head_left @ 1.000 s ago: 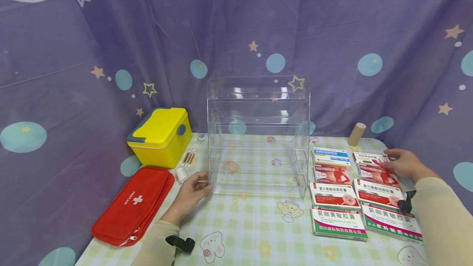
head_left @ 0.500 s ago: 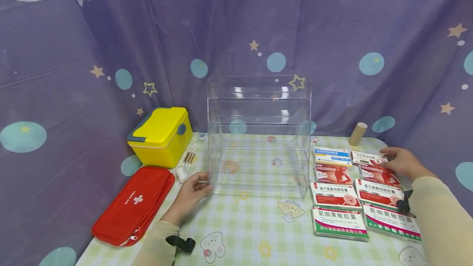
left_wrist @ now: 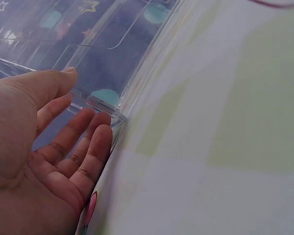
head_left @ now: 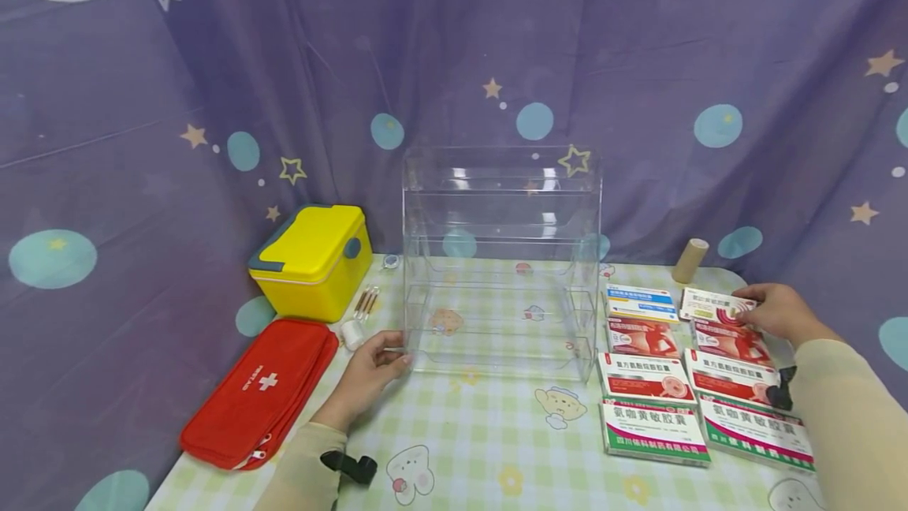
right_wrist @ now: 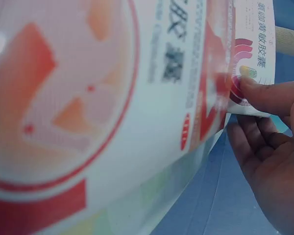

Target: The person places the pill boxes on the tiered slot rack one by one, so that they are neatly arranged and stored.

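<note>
My left hand (head_left: pixel 372 369) rests at the lower left side of a clear acrylic display rack (head_left: pixel 496 373), fingers relaxed. In the left wrist view, its fingertips (left_wrist: pixel 104 129) lie right by the rack's bottom corner. On the right, my right hand (head_left: pixel 783 314) pinches the end of a white medicine box (head_left: pixel 712 304) with a red arc design. The right wrist view shows the thumb (right_wrist: pixel 269 95) on the box's face and the other fingers underneath. Just nearer lies a red medicine box (head_left: pixel 731 340), partly overlapped by that hand.
More medicine boxes (head_left: pixel 656 428) lie in two columns right of the rack. A beige bandage roll (head_left: pixel 690 260) stands behind them. To the left are a yellow lidded box (head_left: pixel 315 259), a red first-aid pouch (head_left: pixel 258 393), brown swabs (head_left: pixel 366 302) and a small white roll (head_left: pixel 352 333).
My right hand has taken hold of the white medicine box and shifted it slightly, its printed face now showing more fully. The left hand stays at the rack.
</note>
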The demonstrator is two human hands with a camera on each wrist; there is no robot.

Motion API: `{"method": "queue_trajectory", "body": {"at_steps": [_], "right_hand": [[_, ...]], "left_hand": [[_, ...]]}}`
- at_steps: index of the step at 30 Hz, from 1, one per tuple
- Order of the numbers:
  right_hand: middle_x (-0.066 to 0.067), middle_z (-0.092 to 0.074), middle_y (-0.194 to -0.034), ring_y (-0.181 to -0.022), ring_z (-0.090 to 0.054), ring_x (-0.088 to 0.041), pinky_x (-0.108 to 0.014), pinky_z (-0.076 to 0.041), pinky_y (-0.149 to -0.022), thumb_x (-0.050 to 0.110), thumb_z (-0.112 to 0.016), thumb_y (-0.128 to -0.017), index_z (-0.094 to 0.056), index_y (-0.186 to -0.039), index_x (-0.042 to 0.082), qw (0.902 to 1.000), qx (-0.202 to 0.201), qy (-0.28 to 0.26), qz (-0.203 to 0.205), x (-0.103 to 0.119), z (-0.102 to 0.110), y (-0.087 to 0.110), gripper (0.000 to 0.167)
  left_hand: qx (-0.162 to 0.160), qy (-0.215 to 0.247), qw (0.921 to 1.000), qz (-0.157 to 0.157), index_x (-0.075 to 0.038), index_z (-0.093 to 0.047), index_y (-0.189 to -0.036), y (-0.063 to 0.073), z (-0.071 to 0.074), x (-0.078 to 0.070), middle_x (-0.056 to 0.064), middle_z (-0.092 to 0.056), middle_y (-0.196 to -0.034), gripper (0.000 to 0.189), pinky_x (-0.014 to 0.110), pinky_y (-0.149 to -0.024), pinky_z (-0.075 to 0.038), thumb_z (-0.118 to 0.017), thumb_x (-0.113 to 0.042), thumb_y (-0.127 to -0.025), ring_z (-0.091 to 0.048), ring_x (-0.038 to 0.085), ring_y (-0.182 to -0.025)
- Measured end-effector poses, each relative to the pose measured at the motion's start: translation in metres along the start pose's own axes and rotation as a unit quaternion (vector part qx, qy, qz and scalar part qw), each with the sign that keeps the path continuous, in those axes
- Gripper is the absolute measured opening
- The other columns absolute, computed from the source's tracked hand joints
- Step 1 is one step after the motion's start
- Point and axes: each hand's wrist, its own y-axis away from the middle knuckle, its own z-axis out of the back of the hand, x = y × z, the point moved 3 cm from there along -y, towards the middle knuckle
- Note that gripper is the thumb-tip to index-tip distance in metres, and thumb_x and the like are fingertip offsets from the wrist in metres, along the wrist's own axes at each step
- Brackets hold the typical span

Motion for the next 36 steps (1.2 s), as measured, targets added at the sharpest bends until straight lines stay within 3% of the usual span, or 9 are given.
{"method": "queue_trajectory", "body": {"at_steps": [5, 10, 16, 19, 23, 26, 30, 33, 36], "right_hand": [[-0.036, -0.061, -0.117, -0.099, -0.057, -0.045, -0.047, -0.049, -0.074, 0.013, -0.070, -0.096, -0.063, -0.126, -0.011, 0.9999, -0.004, -0.008, 0.011, 0.008, 0.001, 0.005, 0.039], [-0.027, -0.066, -0.105, -0.091, -0.059, -0.038, -0.039, -0.047, -0.069, 0.009, -0.070, -0.095, -0.066, -0.117, -0.010, 0.9985, -0.026, -0.002, 0.048, 0.015, 0.003, 0.007, 0.029], [-0.033, -0.062, -0.114, -0.099, -0.058, -0.044, -0.048, -0.048, -0.073, 0.009, -0.069, -0.099, -0.062, -0.121, -0.009, 0.9944, -0.097, -0.016, 0.040, 0.022, 0.010, 0.014, 0.029], [-0.031, -0.063, -0.115, -0.095, -0.060, -0.034, -0.042, -0.049, -0.070, 0.016, -0.067, -0.103, -0.063, -0.123, -0.006, 0.9874, -0.150, -0.021, 0.046, 0.034, 0.020, 0.021, 0.030], [-0.018, -0.066, -0.108, -0.084, -0.054, -0.003, -0.020, -0.044, -0.063, 0.026, -0.066, -0.104, -0.064, -0.127, -0.004, 0.9735, -0.215, -0.046, 0.062, 0.065, 0.038, 0.036, 0.037], [0.000, -0.063, -0.104, -0.082, -0.049, 0.009, -0.010, -0.041, -0.064, 0.031, -0.066, -0.104, -0.063, -0.130, -0.001, 0.9611, -0.255, -0.080, 0.070, 0.101, 0.053, 0.050, 0.042], [0.017, -0.059, -0.098, -0.084, -0.054, 0.007, -0.005, -0.042, -0.069, 0.029, -0.070, -0.101, -0.066, -0.124, 0.007, 0.9366, -0.307, -0.133, 0.104, 0.157, 0.071, 0.068, 0.032], [0.018, -0.062, -0.096, -0.084, -0.059, 0.001, -0.006, -0.045, -0.072, 0.021, -0.074, -0.099, -0.069, -0.118, 0.012, 0.9128, -0.333, -0.185, 0.147, 0.202, 0.081, 0.076, 0.022], [0.017, -0.064, -0.097, -0.083, -0.060, -0.002, -0.008, -0.046, -0.073, 0.015, -0.076, -0.097, -0.071, -0.118, 0.010, 0.8933, -0.352, -0.203, 0.192, 0.245, 0.087, 0.078, 0.022]], "left_hand": [[-0.001, 0.000, 1.0000, -0.003, -0.002, -0.063, -0.135, 0.001, 0.000, -0.002, 0.015, -0.068, -0.122, 0.043, 0.029, -0.083, -0.056, -0.078, -0.012, -0.096, -0.067, 0.025, -0.105], [-0.004, -0.001, 1.0000, 0.003, -0.005, -0.064, -0.134, 0.002, 0.000, -0.002, 0.015, -0.068, -0.123, 0.042, 0.029, -0.084, -0.055, -0.079, -0.013, -0.096, -0.067, 0.026, -0.106], [-0.008, 0.002, 0.9999, 0.011, -0.004, -0.065, -0.133, 0.004, 0.000, -0.001, 0.015, -0.068, -0.122, 0.042, 0.029, -0.084, -0.055, -0.080, -0.013, -0.095, -0.067, 0.025, -0.105], [-0.010, 0.000, 0.9999, 0.010, -0.005, -0.065, -0.133, 0.004, 0.000, -0.001, 0.014, -0.068, -0.122, 0.042, 0.029, -0.084, -0.055, -0.080, -0.013, -0.095, -0.067, 0.024, -0.104], [-0.010, -0.007, 0.9999, 0.002, -0.006, -0.065, -0.132, 0.004, 0.001, -0.001, 0.012, -0.069, -0.120, 0.040, 0.030, -0.083, -0.056, -0.079, -0.014, -0.095, -0.067, 0.023, -0.103], [-0.010, -0.010, 0.9999, 0.001, -0.008, -0.066, -0.132, 0.003, 0.001, -0.001, 0.010, -0.069, -0.119, 0.040, 0.030, -0.083, -0.056, -0.080, -0.016, -0.095, -0.067, 0.024, -0.103], [-0.010, -0.012, 0.9999, 0.005, -0.011, -0.067, -0.131, 0.002, 0.002, 0.000, 0.008, -0.069, -0.118, 0.040, 0.030, -0.083, -0.056, -0.081, -0.019, -0.095, -0.067, 0.024, -0.103], [-0.008, -0.012, 0.9999, 0.005, -0.012, -0.067, -0.131, 0.002, 0.002, 0.001, 0.008, -0.069, -0.119, 0.039, 0.030, -0.083, -0.056, -0.081, -0.020, -0.095, -0.066, 0.024, -0.104], [-0.006, -0.012, 0.9999, 0.003, -0.011, -0.067, -0.132, 0.001, 0.001, 0.000, 0.010, -0.069, -0.120, 0.039, 0.030, -0.083, -0.056, -0.080, -0.019, -0.095, -0.067, 0.024, -0.105]]}}
